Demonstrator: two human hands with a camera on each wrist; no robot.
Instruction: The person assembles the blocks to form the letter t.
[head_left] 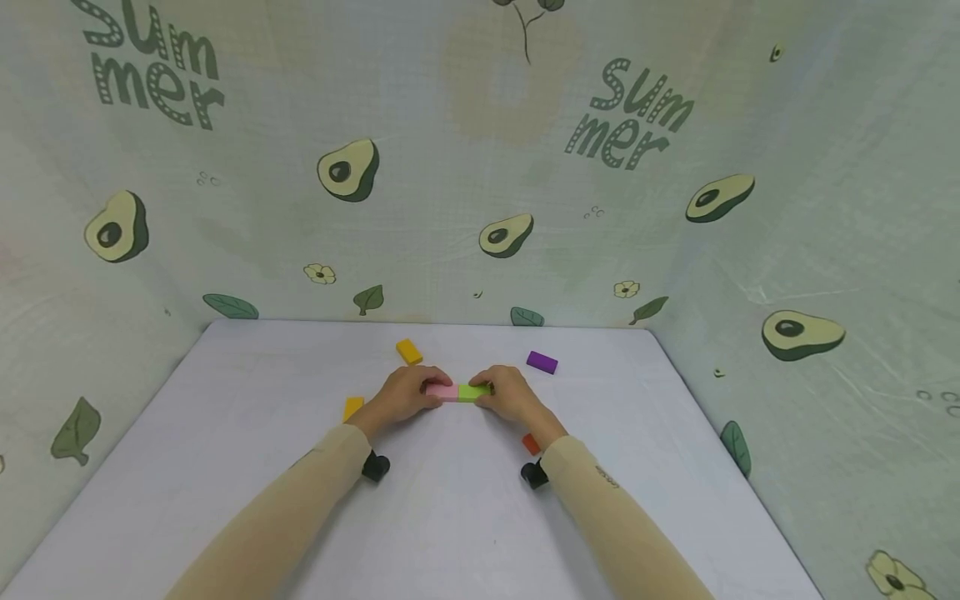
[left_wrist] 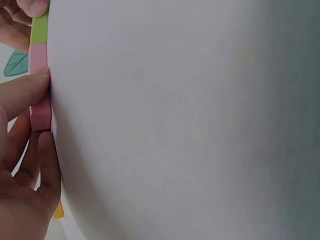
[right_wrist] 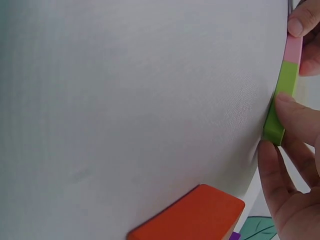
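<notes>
A pink block (head_left: 442,392) and a green block (head_left: 472,392) lie end to end on the white table, their short ends meeting. My left hand (head_left: 405,392) grips the pink block, thumb on its near side and fingers curled about it. In the left wrist view the thumb presses the pink block (left_wrist: 40,107) close to its outer end. From the other side my right hand (head_left: 512,395) pinches the green block; the right wrist view shows its thumb on the green block (right_wrist: 286,80) and a fingertip at the end.
One yellow block (head_left: 408,352) lies beyond the left hand, another yellow block (head_left: 353,407) beside the left wrist. A purple block (head_left: 542,362) sits at the back right. Partly under the right wrist is an orange-red block (head_left: 531,444). Printed cloth (head_left: 435,250) rises behind the table.
</notes>
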